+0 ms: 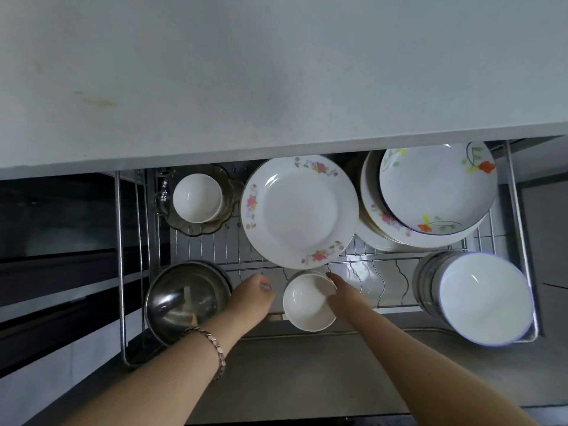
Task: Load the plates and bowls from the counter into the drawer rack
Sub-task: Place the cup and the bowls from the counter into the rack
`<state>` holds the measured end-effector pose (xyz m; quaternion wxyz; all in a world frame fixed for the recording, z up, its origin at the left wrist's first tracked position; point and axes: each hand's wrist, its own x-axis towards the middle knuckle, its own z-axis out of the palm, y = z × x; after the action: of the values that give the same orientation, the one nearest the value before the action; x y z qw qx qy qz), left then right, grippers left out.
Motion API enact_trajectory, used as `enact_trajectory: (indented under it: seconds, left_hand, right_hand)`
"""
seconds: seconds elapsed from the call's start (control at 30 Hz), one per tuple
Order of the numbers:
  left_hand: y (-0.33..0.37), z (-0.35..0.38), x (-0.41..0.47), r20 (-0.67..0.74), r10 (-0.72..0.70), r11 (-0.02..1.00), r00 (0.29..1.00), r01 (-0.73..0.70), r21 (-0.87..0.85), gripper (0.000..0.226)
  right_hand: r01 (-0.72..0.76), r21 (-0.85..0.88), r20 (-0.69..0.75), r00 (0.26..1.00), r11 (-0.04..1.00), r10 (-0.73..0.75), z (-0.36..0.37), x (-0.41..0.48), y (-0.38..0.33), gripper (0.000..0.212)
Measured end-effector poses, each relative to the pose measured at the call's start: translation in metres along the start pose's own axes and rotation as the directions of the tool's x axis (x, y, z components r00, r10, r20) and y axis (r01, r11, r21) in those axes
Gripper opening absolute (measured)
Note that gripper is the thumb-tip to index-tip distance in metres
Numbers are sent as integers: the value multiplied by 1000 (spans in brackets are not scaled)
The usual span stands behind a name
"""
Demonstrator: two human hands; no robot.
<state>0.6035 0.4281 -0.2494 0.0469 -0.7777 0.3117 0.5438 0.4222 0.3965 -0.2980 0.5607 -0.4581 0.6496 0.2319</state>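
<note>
Drawer rack (519,229), pulled out below the pale surface (246,72), which carries no dishes in the part seen. At the rack's front edge, near the middle, a small white bowl (307,305) is gripped at its right rim by the right hand (344,298), fingers (333,279) closed over the rim. The left hand (253,295) is held just left of the bowl, apart from it, fingers curled and loosely closed on nothing; a bracelet (212,348) is worn on that wrist.

Close behind the bowl a floral-rimmed plate (299,210) overhangs its far rim. At the front left corner a steel pot (187,299) stands near the left hand. At the back left a white bowl (196,198) sits inside a glass dish (201,227). At the back right a stack of plates (378,219) is topped by a deep plate with orange flowers (436,192). At the front right corner a stack of blue-rimmed bowls (479,298) is kept. Bare wavy dividers (381,284) lie between the held bowl and that stack.
</note>
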Motion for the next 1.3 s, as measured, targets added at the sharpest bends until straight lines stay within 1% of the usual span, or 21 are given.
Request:
enact_trajectory:
  seconds: [0.1,0.2,0.3,0.4,0.47,0.53,0.57,0.63,0.7,0.77,0.83,0.9,0.97,1.07,1.17,1.23,1.27,1.3]
  left_hand:
    - [6,-7,-5,8,2,1000,1000,-2,-11,35]
    - [17,-20,-15,2,60,998,998,-60,-13,35]
    - [38,-44,-30,-36,166,982,985,-169,-90,28]
    - [68,-83,-51,-131,244,942,961,-267,-201,21]
    - [89,-118,-62,-203,292,910,935,-337,-243,20]
    - [111,-158,-70,-266,338,889,903,-399,-226,22]
    - [122,-180,-72,-305,355,879,884,-426,-213,22]
    - [142,-221,-73,-384,368,862,847,-466,-201,23]
    - [161,-257,-69,-450,372,854,812,-489,-176,23]
    - [176,-285,-61,-492,382,856,783,-500,-131,24]
    - [186,-304,-51,-515,394,858,761,-506,-91,26]
    - [192,-317,-39,-517,403,856,755,-511,-77,27]
    - [196,-325,-26,-509,416,846,754,-526,-88,26]
    - [196,-324,-10,-494,434,836,753,-541,-91,26]
    - [190,-317,3,-466,454,835,760,-545,-76,26]
    - [189,-317,9,-452,467,831,760,-551,-69,25]
    - [190,-318,11,-451,473,828,757,-557,-67,25]
    - [191,-320,13,-455,475,825,753,-561,-67,25]
  right_hand:
    - [-36,-130,29,999,991,40,-5,-10,-5,64]
    - [-39,-272,12,999,961,44,-15,-27,-17,54]
    - [70,-336,51,997,939,-56,-38,-57,-43,47]
    - [224,-316,66,975,922,-214,-74,-93,-87,40]
    - [306,-255,60,952,917,-301,-104,-117,-125,35]
    - [388,-179,36,921,904,-388,-137,-139,-170,31]
    - [429,-131,-7,901,894,-434,-154,-148,-194,28]
    - [491,25,-122,866,871,-485,-187,-161,-243,23]
    - [510,213,-234,854,833,-464,-218,-166,-290,21]
    - [492,419,-327,866,763,-378,-246,-164,-332,29]
    - [459,627,-377,886,629,-271,-275,-154,-366,43]
    - [452,745,-409,891,490,-198,-302,-140,-392,59]
    - [480,784,-451,876,395,-169,-325,-125,-410,67]
    - [506,811,-483,862,295,-153,-338,-104,-426,66]
    - [519,828,-499,855,210,-143,-341,-88,-437,55]
    - [546,815,-527,837,191,-147,-342,-84,-442,40]
    - [557,811,-538,830,177,-148,-344,-83,-443,35]
    - [563,812,-545,825,154,-148,-345,-81,-442,37]
